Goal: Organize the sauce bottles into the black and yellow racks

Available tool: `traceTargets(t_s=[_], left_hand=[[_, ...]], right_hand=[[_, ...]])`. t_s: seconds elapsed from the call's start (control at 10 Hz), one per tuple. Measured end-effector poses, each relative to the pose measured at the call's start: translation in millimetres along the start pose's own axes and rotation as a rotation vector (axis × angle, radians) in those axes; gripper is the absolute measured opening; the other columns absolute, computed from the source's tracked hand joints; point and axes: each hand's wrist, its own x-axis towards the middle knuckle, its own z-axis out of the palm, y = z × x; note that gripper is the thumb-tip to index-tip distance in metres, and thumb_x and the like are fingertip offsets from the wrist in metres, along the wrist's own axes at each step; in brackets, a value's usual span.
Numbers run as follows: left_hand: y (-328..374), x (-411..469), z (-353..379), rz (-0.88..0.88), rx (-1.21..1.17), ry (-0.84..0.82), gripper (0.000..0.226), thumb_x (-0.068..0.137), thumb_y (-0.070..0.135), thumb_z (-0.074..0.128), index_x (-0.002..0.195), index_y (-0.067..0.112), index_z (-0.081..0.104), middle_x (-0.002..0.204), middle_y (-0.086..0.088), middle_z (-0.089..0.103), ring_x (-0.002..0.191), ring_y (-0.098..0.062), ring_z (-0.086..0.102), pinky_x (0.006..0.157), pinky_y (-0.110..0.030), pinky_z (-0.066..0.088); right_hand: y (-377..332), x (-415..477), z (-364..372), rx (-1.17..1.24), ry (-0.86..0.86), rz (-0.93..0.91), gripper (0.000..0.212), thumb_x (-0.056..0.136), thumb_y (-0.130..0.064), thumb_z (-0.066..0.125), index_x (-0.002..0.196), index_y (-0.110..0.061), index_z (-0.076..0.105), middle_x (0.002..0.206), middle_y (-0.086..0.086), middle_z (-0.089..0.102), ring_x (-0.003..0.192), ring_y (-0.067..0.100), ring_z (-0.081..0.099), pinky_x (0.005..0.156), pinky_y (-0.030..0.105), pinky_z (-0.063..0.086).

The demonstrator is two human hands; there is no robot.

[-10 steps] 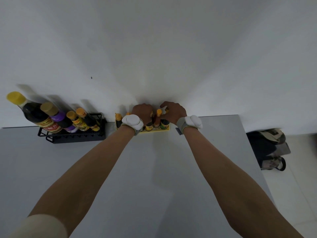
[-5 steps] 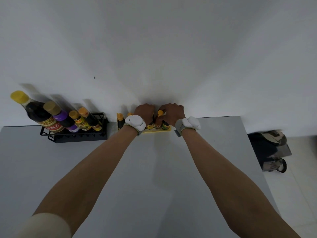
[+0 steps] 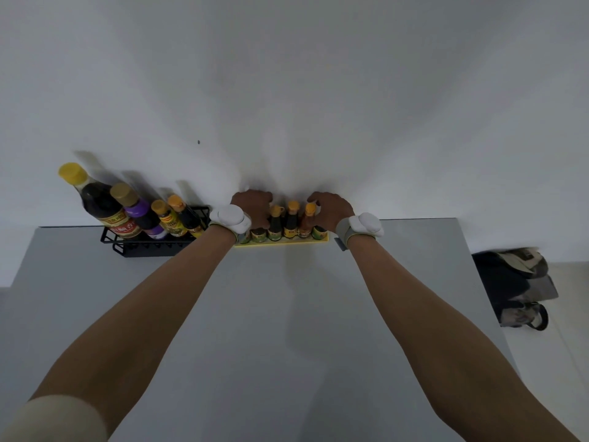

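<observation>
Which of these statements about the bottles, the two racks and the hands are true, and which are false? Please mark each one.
1. The black rack stands to the left of the yellow rack. True.
2. The tallest bottle, with the yellow cap, is in the yellow rack. False: it stands at the left end of the black rack.
3. Both hands are at the yellow rack, the left hand at its left end and the right hand at its right end. True.
4. Loose bottles lie on the grey table between the arms. False: that part of the table holds no bottles.
5. Both racks stand at the far edge of the table, by the white wall. True.
</observation>
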Motion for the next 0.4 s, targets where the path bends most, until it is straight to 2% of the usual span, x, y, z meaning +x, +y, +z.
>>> traceTargets(t_s=[0.2,0.3,0.4], left_hand=[[-13.4,-20.1,-2.3,-0.057,0.083,0.021,0.067,0.074,0.035,0.074,0.133,0.017,0.048,0.131,-0.011,0.051,0.121,-0.031,0.051,0.090,-0.041,0.050],[-12.6,-31.8,-10.0,-0.090,0.019,0.046,0.065,0.077,0.040,0.072,0.134,0.020,0.048,0.132,-0.009,0.051,0.123,-0.030,0.050,0.095,-0.040,0.047],[-14.2,-43.2,-15.3,-0.137,-0.190,0.077,0.057,0.081,0.043,0.068,0.132,0.025,0.051,0.135,-0.005,0.052,0.126,-0.025,0.051,0.099,-0.037,0.044]], right_hand=[[-5.2,-13.2,-2.4,-0.049,0.014,0.002,0.064,0.078,-0.032,0.071,0.136,-0.026,0.046,0.135,0.009,0.050,0.124,0.031,0.048,0.101,0.042,0.043],[-7.9,-21.7,-9.3,-0.048,0.023,-0.004,0.065,0.079,-0.039,0.071,0.137,-0.027,0.045,0.136,0.008,0.050,0.124,0.030,0.049,0.101,0.042,0.043],[-12.2,-29.7,-17.8,0.033,0.063,-0.021,0.062,0.080,-0.047,0.068,0.135,-0.028,0.047,0.136,0.007,0.052,0.124,0.029,0.050,0.100,0.039,0.043]])
